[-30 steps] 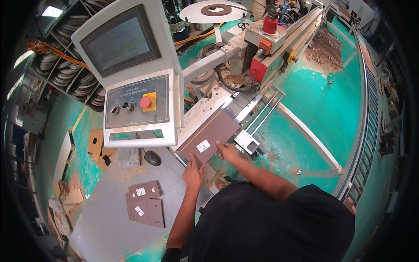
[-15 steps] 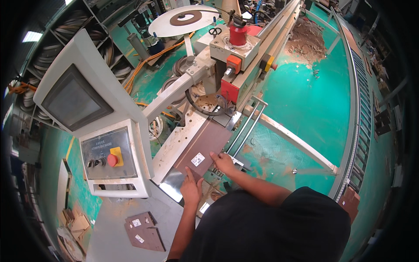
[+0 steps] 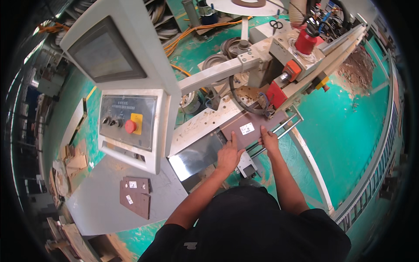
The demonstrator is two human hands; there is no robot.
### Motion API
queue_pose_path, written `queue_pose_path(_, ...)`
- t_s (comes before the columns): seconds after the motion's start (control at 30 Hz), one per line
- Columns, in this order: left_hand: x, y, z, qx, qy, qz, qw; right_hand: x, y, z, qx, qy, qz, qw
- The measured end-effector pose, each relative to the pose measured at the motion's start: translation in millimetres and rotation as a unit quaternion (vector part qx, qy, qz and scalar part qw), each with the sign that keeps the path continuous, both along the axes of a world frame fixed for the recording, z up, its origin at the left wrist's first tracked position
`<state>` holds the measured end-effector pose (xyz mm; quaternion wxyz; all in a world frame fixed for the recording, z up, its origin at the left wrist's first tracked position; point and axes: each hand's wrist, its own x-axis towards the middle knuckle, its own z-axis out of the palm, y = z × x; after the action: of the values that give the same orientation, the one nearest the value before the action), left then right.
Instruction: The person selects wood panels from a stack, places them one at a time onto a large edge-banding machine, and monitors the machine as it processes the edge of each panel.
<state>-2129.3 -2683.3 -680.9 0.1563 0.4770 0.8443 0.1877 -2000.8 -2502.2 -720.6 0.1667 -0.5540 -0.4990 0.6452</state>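
A flat brown board (image 3: 235, 124) with a white label lies on the machine's bed, its far end under the machine head. My left hand (image 3: 228, 157) touches the board's near-left end, index finger stretched onto it and thumb apart. At the right edge, my right hand (image 3: 268, 140) grips the board with the thumb on top; its other fingers are partly hidden. A shiny metal plate (image 3: 196, 157) is beside my left hand. Two metal rails (image 3: 286, 129) run along the board's right side.
To the left stands a control panel (image 3: 128, 118) with a screen and a red button. Two notched brown pieces (image 3: 136, 201) lie on the grey table (image 3: 98, 203). The machine head carries a red cylinder (image 3: 305, 42). Orange cables (image 3: 192, 35) cross the green floor.
The board has moved forward along the bed, further under the machine head, and both hands went with it. My view has also shifted, so the control panel appears further right.
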Motion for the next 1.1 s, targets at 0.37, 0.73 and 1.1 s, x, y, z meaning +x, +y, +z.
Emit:
queue_pose_path(0.37, -39.4, -131.7, 20.0, 0.246, 0.046, 0.135, 0.959, 47.8, 10.3, -32.6, 0.213, -0.007, 0.095, 0.972)
queue_pose_path(0.73, -210.8, -503.1, 18.0, -0.117, 0.081, 0.297, 0.944, 84.0, -143.7, -21.0, 0.338, -0.084, 0.147, 0.926)
queue_pose_path(1.1, -245.8, -475.5, 49.0, -0.162, 0.120, 0.040, 0.979, 26.0, -259.9, 37.7, 0.385, -0.034, 0.272, 0.881)
